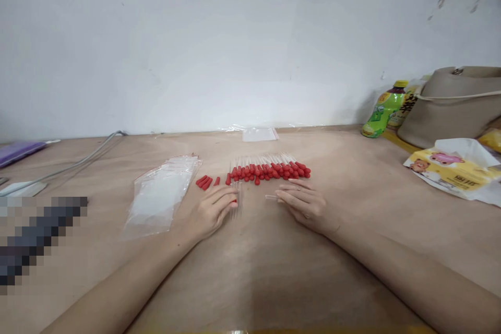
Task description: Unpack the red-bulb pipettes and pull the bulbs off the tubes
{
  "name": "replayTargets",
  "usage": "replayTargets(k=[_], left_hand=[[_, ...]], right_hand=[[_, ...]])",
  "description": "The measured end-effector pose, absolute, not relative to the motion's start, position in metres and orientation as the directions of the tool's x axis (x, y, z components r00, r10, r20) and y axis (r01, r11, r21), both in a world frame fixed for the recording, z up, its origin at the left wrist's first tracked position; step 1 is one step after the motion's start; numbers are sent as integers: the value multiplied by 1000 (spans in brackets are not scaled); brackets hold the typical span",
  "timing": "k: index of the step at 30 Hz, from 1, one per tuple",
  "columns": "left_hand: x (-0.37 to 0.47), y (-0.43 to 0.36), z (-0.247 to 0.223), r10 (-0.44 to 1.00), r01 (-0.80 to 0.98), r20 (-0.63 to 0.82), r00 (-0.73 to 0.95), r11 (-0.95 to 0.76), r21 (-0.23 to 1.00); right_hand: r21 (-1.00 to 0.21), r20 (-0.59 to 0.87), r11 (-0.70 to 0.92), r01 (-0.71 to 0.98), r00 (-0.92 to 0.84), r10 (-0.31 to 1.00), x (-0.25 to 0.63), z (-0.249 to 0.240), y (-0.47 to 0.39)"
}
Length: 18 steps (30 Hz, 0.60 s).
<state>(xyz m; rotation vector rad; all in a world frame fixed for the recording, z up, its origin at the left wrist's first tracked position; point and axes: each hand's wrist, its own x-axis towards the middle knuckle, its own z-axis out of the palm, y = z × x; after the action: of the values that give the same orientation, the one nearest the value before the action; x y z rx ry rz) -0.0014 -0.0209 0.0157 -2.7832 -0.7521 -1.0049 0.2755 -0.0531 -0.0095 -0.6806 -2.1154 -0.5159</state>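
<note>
clear tube (270, 197), just right of the frame's centre, pokes out from the right hand (303, 202), whose thumb and fingertips pinch its other end. level with it, the left hand (216, 207) has thumb and fingers closed round a red bulb (234, 200); only a sliver shows, so i cannot tell how firmly. thin loose tubes (239, 209) lie beside those fingertips. the tubes look light, stiff, slick and probably breakable, best taken by the wide end; the bulbs look soft and grippy, best squeezed at the sides. just beyond, loose bulbs (204, 182) lie left of a red-ended row of droppers (270, 171) at mid-frame. clear bags (160, 195) overlap at centre left. farther off, a small bag (259, 134) lies near the wall (250, 42), and a green bottle (381, 112) is at the upper right.
</note>
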Motion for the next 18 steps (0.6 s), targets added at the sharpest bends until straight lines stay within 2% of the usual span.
replayTargets(k=[4,7,12,18], left_hand=[[-13,2,20,532,662,741,410,-732,160],[-31,25,24,596,739,752,283,-635,225],[-51,51,20,796,813,587,151,-438,385],[-46,54,6,849,824,496,185,-409,392]], right_hand=[[54,780,684,728,-458,425,266,-14,-51],[-37,756,671,740,-419,504,253,-12,-50],[-187,703,652,735,-363,611,227,-7,-48],[-201,676,595,778,-330,659,207,-6,-41]])
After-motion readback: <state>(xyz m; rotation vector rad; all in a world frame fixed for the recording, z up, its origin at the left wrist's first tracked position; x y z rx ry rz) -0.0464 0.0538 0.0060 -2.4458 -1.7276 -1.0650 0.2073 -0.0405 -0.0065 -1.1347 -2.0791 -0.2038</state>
